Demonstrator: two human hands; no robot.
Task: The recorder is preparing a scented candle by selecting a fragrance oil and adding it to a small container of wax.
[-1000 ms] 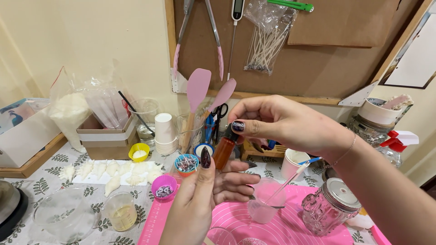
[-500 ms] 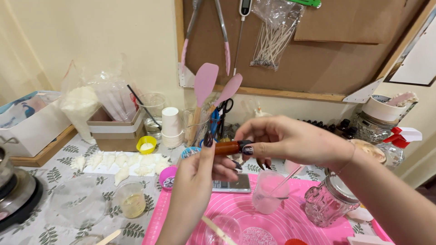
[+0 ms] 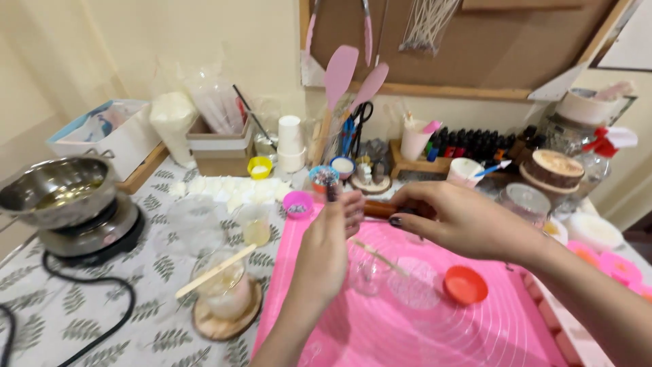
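My right hand (image 3: 462, 221) grips a small amber bottle (image 3: 380, 208), held sideways over the pink silicone mat (image 3: 435, 319). Just left of it, my left hand (image 3: 326, 245) is raised with its fingertips pinched on the bottle's dark cap (image 3: 333, 193). Directly below the bottle a clear glass cup (image 3: 370, 268) with a wooden stick in it stands on the mat. A small red dish (image 3: 465, 284) lies on the mat below my right wrist.
At the left, a steel pot (image 3: 58, 190) sits on a hot plate with a black cord. A glass jar with a wooden stick (image 3: 221, 289) rests on a wooden coaster. Small coloured dishes, white wax pieces, pink spatulas (image 3: 339, 71), dark bottles and jars crowd the back.
The view has dropped and shifted left, bringing the pot and hot plate into sight. Both hands have lowered toward the mat, and the bottle has gone from upright to sideways.
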